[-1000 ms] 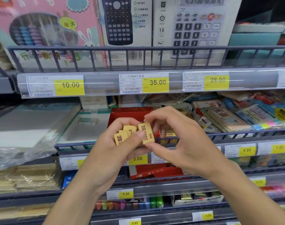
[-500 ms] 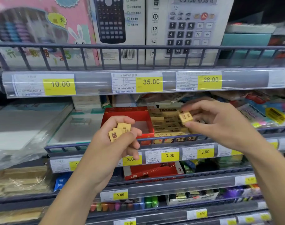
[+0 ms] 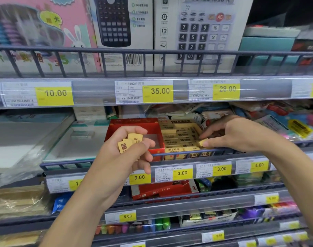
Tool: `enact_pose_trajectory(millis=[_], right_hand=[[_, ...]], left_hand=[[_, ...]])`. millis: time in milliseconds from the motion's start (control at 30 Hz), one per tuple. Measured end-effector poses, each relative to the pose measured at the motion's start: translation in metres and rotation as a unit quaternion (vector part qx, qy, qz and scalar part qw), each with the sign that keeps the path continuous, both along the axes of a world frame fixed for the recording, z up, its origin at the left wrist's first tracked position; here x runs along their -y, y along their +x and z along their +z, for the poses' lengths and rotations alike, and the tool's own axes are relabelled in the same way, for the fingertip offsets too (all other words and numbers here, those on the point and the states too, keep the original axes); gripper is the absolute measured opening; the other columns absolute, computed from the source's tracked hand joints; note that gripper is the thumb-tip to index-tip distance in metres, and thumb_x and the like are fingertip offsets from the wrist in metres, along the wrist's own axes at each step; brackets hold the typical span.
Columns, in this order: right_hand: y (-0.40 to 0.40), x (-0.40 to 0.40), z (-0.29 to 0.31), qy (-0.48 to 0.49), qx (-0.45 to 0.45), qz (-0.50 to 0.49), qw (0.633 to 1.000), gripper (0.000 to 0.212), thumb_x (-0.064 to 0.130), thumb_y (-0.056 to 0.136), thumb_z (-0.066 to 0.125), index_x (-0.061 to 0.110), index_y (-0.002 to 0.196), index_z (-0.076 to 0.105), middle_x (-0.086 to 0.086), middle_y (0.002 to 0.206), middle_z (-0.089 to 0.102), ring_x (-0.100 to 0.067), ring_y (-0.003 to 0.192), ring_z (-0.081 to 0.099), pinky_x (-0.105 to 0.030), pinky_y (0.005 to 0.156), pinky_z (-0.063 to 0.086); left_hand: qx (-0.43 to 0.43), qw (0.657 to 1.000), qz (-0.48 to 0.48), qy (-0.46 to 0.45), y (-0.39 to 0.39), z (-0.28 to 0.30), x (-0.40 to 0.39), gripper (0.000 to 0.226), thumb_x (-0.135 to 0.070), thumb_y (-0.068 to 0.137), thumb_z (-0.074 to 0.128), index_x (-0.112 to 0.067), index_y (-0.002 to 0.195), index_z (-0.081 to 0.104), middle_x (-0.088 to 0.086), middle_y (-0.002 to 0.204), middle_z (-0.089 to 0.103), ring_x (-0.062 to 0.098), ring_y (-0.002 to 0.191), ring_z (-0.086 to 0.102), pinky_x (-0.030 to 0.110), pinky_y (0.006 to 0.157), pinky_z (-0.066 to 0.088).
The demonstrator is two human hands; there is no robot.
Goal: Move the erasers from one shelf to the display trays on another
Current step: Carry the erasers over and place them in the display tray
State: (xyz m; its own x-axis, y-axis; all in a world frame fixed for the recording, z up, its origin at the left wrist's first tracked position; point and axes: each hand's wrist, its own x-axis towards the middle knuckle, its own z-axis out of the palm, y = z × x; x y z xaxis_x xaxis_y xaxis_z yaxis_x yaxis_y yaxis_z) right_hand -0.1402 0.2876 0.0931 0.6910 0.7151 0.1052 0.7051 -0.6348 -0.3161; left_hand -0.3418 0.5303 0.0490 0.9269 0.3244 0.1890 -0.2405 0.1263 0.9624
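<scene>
Erasers (image 3: 129,142), several, sit bunched in the left hand (image 3: 123,157), fingers curled round them. Right of that grip, the right hand (image 3: 241,134) pinches one eraser (image 3: 203,142) over the yellow tray (image 3: 184,138). Light, slightly rubbery blocks, likely; take them by the long edges.

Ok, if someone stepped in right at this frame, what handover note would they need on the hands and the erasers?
Left hand: grips a small bunch of yellow erasers, held in front of the red tray.
Right hand: pinches one eraser at the front right of the yellow tray, just above the shelf rail.
Done: the yellow tray is nearly full of erasers in rows.
Left: set this eraser down, then place the ones in the left hand. The red tray looks mostly empty.
</scene>
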Motion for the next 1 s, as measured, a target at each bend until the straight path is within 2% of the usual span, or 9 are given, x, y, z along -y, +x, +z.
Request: enact_pose_trajectory(millis=[133, 200, 333, 467, 567, 700, 833, 933, 1000], right_hand=[[0.000, 0.000, 0.001, 0.002, -0.003, 0.015, 1.000, 0.023, 0.069, 0.070, 0.067, 0.055, 0.087, 0.075, 0.033, 0.092, 0.069, 0.017, 0.088, 0.058, -0.003, 0.073, 0.044], [-0.002, -0.001, 0.000, 0.007, -0.008, 0.022, 1.000, 0.016, 0.063, 0.073, 0.071, 0.055, 0.086, 0.076, 0.034, 0.092, 0.070, 0.021, 0.085, 0.057, 0.000, 0.071, 0.041], [0.000, 0.000, -0.002, 0.000, -0.013, 0.026, 1.000, 0.010, 0.055, 0.079, 0.074, 0.057, 0.088, 0.075, 0.043, 0.088, 0.065, 0.025, 0.088, 0.055, 0.003, 0.073, 0.039], [0.002, 0.003, 0.003, -0.027, -0.022, 0.020, 0.999, 0.017, 0.050, 0.083, 0.074, 0.066, 0.085, 0.069, 0.053, 0.075, 0.056, 0.026, 0.087, 0.053, 0.006, 0.072, 0.037], [0.000, 0.001, 0.004, -0.046, -0.016, 0.017, 0.999, 0.017, 0.048, 0.084, 0.074, 0.065, 0.082, 0.070, 0.046, 0.082, 0.062, 0.024, 0.085, 0.054, 0.004, 0.069, 0.038], [-0.002, -0.005, 0.008, -0.080, 0.004, 0.020, 0.997, 0.007, 0.048, 0.086, 0.073, 0.055, 0.088, 0.074, 0.031, 0.095, 0.068, 0.015, 0.084, 0.058, -0.002, 0.067, 0.042], [-0.009, -0.007, 0.018, -0.151, -0.009, 0.027, 0.988, 0.017, 0.051, 0.096, 0.057, 0.059, 0.102, 0.070, 0.043, 0.078, 0.055, 0.019, 0.072, 0.052, 0.001, 0.062, 0.038], [-0.015, -0.008, 0.021, -0.157, -0.041, 0.024, 0.986, 0.028, 0.034, 0.101, 0.051, 0.052, 0.107, 0.071, 0.044, 0.050, 0.050, 0.008, 0.050, 0.054, -0.006, 0.050, 0.040], [-0.019, -0.009, 0.021, -0.156, -0.052, 0.026, 0.986, 0.033, 0.025, 0.103, 0.048, 0.049, 0.110, 0.069, 0.041, 0.040, 0.042, 0.007, 0.042, 0.050, -0.006, 0.045, 0.037]], left_hand=[[-0.001, 1.000, 0.001, -0.007, 0.000, 0.000, -0.001, 0.025, -0.023, 0.079, 0.080, -0.027, 0.103, 0.075, 0.016, 0.091, 0.073, 0.024, 0.065, 0.063, 0.028, 0.059, 0.055], [-0.003, 1.000, 0.001, -0.009, 0.000, -0.001, -0.002, 0.027, -0.025, 0.077, 0.082, -0.026, 0.104, 0.075, 0.016, 0.091, 0.073, 0.024, 0.066, 0.063, 0.029, 0.059, 0.055], [-0.006, 1.000, -0.003, -0.012, 0.001, -0.001, -0.002, 0.027, -0.025, 0.078, 0.083, -0.026, 0.104, 0.075, 0.017, 0.092, 0.073, 0.025, 0.065, 0.062, 0.029, 0.059, 0.055], [-0.009, 1.000, -0.004, -0.013, 0.003, -0.002, -0.002, 0.027, -0.025, 0.078, 0.083, -0.026, 0.104, 0.075, 0.016, 0.092, 0.073, 0.024, 0.065, 0.062, 0.028, 0.059, 0.055], [-0.007, 1.000, -0.003, -0.021, 0.004, -0.002, 0.000, 0.022, -0.017, 0.083, 0.079, -0.023, 0.104, 0.075, 0.014, 0.093, 0.074, 0.022, 0.066, 0.063, 0.027, 0.057, 0.054], [-0.007, 1.000, -0.008, -0.028, 0.005, -0.001, 0.003, 0.019, -0.007, 0.092, 0.075, -0.021, 0.104, 0.075, 0.012, 0.096, 0.075, 0.020, 0.068, 0.064, 0.027, 0.056, 0.054], [-0.009, 0.999, -0.013, -0.033, 0.005, 0.000, 0.006, 0.018, -0.009, 0.088, 0.074, -0.021, 0.102, 0.075, 0.013, 0.093, 0.075, 0.020, 0.066, 0.063, 0.027, 0.055, 0.054], [-0.008, 0.999, -0.012, -0.042, 0.004, 0.001, 0.006, 0.023, -0.015, 0.081, 0.076, -0.019, 0.104, 0.075, 0.015, 0.096, 0.075, 0.021, 0.066, 0.065, 0.027, 0.056, 0.055], [-0.010, 0.999, -0.010, -0.048, 0.004, 0.000, 0.006, 0.025, -0.007, 0.089, 0.072, -0.014, 0.113, 0.070, 0.017, 0.100, 0.076, 0.022, 0.069, 0.068, 0.028, 0.057, 0.057]])
